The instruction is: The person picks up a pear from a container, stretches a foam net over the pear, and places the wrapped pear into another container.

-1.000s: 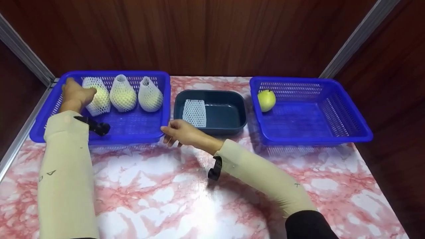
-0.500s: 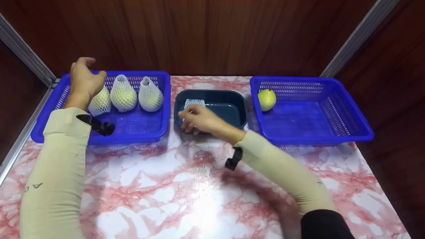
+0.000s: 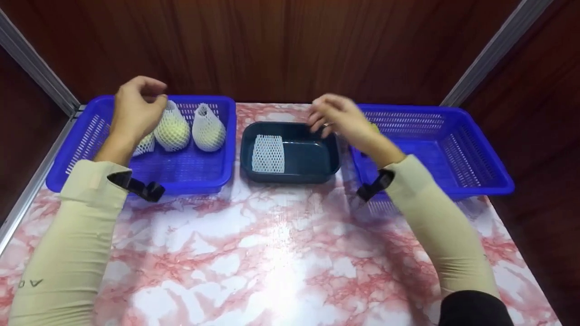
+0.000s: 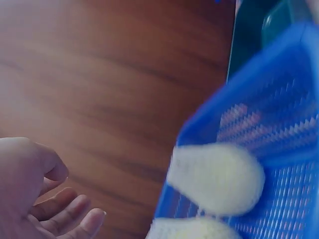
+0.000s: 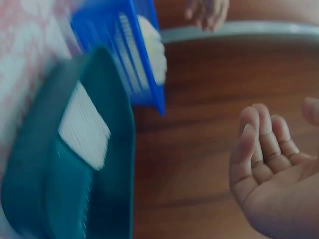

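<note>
My left hand [image 3: 138, 106] hovers over the left blue basket [image 3: 190, 183], loosely curved and holding nothing. Below it sit three pears in white foam nets: one mostly covered by the hand [image 3: 146, 145], a middle netted pear [image 3: 172, 131] and a right netted pear [image 3: 209, 129]. My right hand [image 3: 344, 120], slightly blurred, is in the air between the dark teal tray [image 3: 290, 179] and the right blue basket [image 3: 480, 188]. Its palm and relaxed fingers [image 5: 269, 142] hold nothing in the right wrist view. Behind it shows a sliver of a bare yellow-green pear [image 3: 374, 127]. A flat white foam net [image 3: 268, 154] lies in the tray.
Both baskets and the tray stand in a row at the back of a red-and-white marbled table [image 3: 217, 253]. A dark wood panel [image 3: 281, 50] rises right behind them, with metal posts [image 3: 494, 54] at the corners.
The left hand has risen from the leftmost netted pear and shifted right. The right hand has left the left basket's corner, crossed over the tray and reached the right basket's near side.
</note>
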Action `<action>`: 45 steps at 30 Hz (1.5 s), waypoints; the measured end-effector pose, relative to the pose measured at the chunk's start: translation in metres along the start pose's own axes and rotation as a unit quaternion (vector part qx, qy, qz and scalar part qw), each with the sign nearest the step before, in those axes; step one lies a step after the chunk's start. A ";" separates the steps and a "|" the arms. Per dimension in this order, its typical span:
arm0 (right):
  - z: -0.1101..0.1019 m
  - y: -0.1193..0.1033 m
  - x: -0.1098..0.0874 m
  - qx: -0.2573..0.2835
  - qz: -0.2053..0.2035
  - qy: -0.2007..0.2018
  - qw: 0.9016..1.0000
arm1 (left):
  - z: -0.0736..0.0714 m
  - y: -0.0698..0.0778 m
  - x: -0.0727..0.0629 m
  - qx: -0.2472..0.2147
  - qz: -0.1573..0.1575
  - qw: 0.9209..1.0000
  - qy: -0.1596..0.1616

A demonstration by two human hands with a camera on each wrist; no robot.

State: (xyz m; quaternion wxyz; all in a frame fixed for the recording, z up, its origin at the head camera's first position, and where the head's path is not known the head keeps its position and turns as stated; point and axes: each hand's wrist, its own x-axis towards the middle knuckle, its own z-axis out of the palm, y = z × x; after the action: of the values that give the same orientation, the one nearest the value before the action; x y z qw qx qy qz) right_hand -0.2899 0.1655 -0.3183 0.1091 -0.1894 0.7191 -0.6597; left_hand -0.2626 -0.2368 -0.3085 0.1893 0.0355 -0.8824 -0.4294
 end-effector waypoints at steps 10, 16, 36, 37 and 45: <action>-0.061 -0.013 0.002 0.066 -0.098 0.048 0.992 | 0.032 0.053 -0.037 -0.088 0.051 0.988 -0.115; -0.089 -0.007 0.005 0.049 -0.113 0.081 0.989 | 0.062 0.071 -0.055 -0.144 0.025 0.970 -0.194; -0.158 0.044 0.007 -0.030 -0.016 0.146 0.989 | 0.182 0.114 -0.113 -0.280 -0.105 0.866 -0.402; -0.161 0.047 0.006 -0.043 -0.004 0.144 0.989 | 0.187 0.115 -0.114 -0.284 -0.113 0.860 -0.409; -0.171 0.067 -0.002 -0.203 0.116 0.082 0.969 | 0.226 0.116 -0.131 -0.291 -0.157 0.832 -0.444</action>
State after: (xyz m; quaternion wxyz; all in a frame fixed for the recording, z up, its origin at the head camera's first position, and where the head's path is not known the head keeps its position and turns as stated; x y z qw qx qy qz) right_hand -0.3664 0.3257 -0.3665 0.0852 -0.0684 0.8612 -0.4963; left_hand -0.2117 0.0338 -0.3849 -0.2919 -0.0775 -0.6881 -0.6597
